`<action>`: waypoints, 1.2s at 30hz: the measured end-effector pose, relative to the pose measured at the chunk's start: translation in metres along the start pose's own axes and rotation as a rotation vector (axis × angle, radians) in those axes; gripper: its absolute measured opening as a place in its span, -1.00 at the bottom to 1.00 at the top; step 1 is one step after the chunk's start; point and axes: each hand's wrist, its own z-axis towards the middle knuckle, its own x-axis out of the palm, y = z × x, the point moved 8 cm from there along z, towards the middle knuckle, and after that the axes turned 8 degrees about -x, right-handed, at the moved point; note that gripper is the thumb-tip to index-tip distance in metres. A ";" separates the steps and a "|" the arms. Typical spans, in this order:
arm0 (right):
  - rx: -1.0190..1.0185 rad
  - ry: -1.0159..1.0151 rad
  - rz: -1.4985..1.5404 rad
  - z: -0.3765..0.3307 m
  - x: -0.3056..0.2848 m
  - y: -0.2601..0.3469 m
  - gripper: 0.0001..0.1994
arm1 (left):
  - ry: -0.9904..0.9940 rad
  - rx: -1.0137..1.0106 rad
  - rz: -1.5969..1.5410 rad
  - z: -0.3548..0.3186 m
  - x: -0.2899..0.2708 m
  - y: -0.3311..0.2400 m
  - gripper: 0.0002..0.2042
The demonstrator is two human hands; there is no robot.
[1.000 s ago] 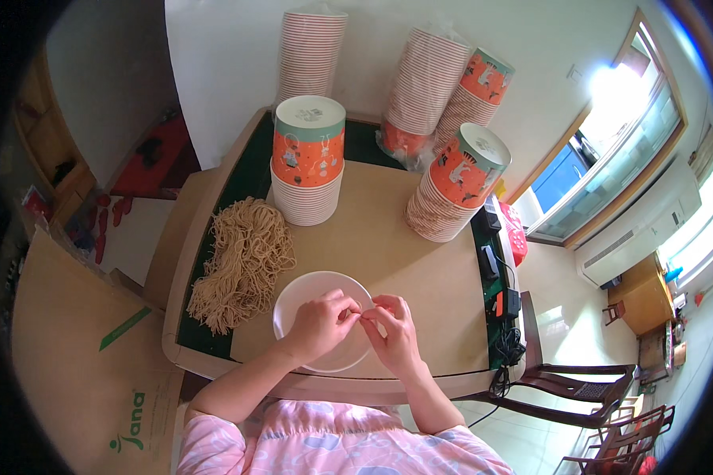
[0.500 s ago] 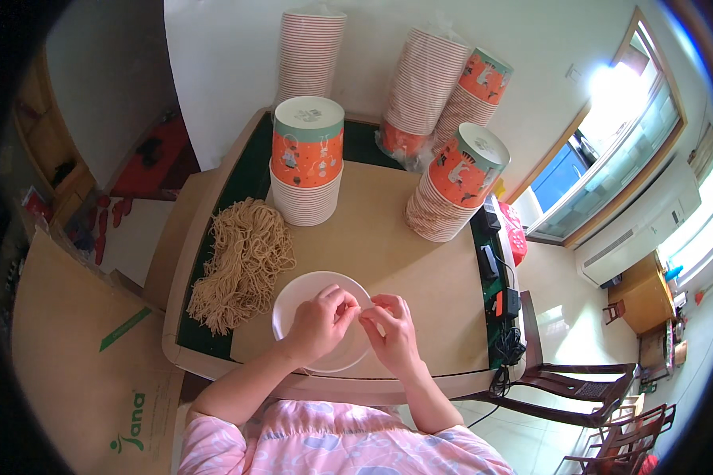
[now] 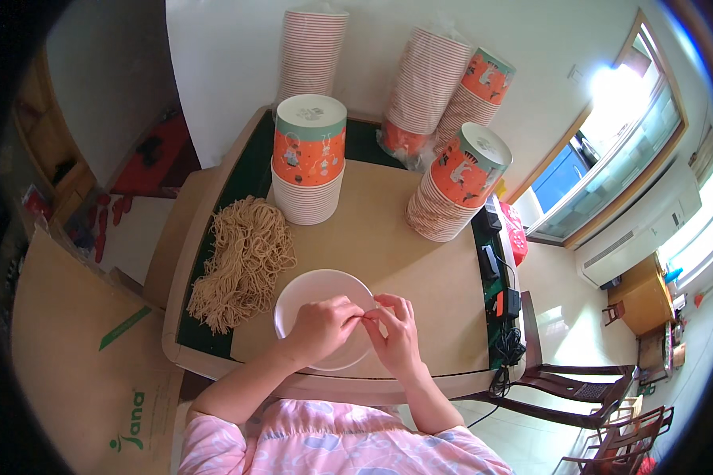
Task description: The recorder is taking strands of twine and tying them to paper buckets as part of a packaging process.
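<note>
Left hand (image 3: pixel 323 327) and right hand (image 3: pixel 394 331) pinch together over a round white bowl (image 3: pixel 303 293), holding what I can't tell; loosening could drop it.

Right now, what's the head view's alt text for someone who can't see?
Left hand and right hand pinch fingers together over the right side of a white bowl; anything held is too small to tell. Beige strings lie left, stacked orange paper cups beyond.

Left hand (image 3: pixel 320 328) meets right hand (image 3: pixel 394 336) (both pinching).
</note>
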 end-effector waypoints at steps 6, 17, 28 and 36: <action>-0.016 0.007 -0.009 0.001 0.001 0.000 -0.88 | 0.049 -0.085 0.051 0.002 0.002 -0.001 -0.89; -0.044 0.010 -0.003 0.002 0.000 0.006 -0.88 | 0.060 -0.123 0.037 0.001 0.001 0.001 -0.86; -0.040 -0.029 0.009 0.003 -0.004 0.004 -0.89 | 0.070 -0.213 -0.024 0.002 -0.011 0.008 -0.87; -0.031 -0.019 0.037 0.001 0.000 0.001 -0.88 | 0.085 -0.078 -0.096 0.003 -0.003 0.001 -0.84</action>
